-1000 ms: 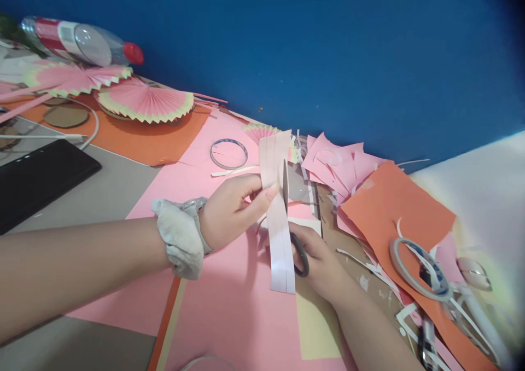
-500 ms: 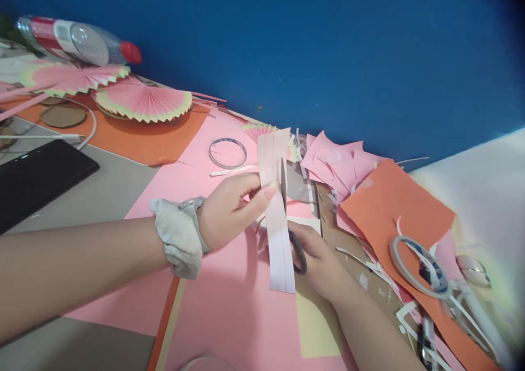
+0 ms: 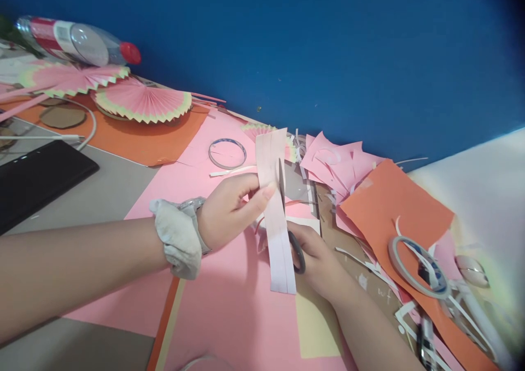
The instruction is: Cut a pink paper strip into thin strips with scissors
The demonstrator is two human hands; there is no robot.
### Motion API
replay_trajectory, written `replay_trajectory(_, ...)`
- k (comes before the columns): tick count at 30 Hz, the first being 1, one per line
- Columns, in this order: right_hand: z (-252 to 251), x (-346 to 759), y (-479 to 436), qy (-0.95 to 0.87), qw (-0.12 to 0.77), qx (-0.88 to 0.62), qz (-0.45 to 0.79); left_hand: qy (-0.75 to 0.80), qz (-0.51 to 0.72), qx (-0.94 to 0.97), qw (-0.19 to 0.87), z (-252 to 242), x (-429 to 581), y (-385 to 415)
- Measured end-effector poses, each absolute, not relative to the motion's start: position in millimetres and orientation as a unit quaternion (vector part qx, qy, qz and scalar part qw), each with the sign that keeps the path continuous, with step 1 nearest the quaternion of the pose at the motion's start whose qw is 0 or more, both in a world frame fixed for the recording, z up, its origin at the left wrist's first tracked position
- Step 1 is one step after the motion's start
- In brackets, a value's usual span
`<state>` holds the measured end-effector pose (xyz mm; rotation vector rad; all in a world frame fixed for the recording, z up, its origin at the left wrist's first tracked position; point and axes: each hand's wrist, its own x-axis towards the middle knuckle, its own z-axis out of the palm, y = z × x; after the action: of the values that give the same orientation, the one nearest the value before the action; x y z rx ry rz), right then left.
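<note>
A long white paper strip (image 3: 274, 218) with lengthwise lines stands nearly upright at the middle of the view. My left hand (image 3: 233, 209) pinches it near mid-height, thumb on the near face and fingers behind. Scissors (image 3: 297, 251) with dark handles are in my right hand (image 3: 314, 259), just right of the strip's lower half. One dark blade runs up along the strip's right side. Part of the scissors and some of my right fingers are hidden behind the paper. Pink paper sheets (image 3: 221, 316) lie beneath both hands.
Pleated pink paper fans (image 3: 145, 100), a plastic bottle (image 3: 82, 40) and a black phone (image 3: 45, 179) lie left. A tape ring (image 3: 227, 153) is beyond my left hand. Pink scraps (image 3: 336, 160), orange paper (image 3: 402, 207) and a tape roll (image 3: 396, 250) lie right, before a blue wall (image 3: 287, 48).
The top of the paper strip has shifted slightly left, and the scissor blade beside it looks narrower. Both hands keep nearly the same place and hold.
</note>
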<state>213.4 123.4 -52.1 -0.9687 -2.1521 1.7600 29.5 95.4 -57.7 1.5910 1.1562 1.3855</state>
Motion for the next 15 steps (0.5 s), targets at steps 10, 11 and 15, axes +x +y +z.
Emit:
replay_trajectory(10,-53.4,212.2,120.9,-0.721,0.105,-0.372,0.575,0.48,0.569,0.584,0.325,-58.3,27.8,96.0)
replay_trajectory(11,-53.0,212.3,121.1,-0.721,0.103,-0.371,0.576,0.481,0.565,0.587,0.324,-58.3,27.7,96.0)
replay_trajectory(15,-51.1,212.2,122.5,-0.729,0.09,-0.356,0.578,0.467,0.565,0.598,0.324,-57.9,28.0,96.3)
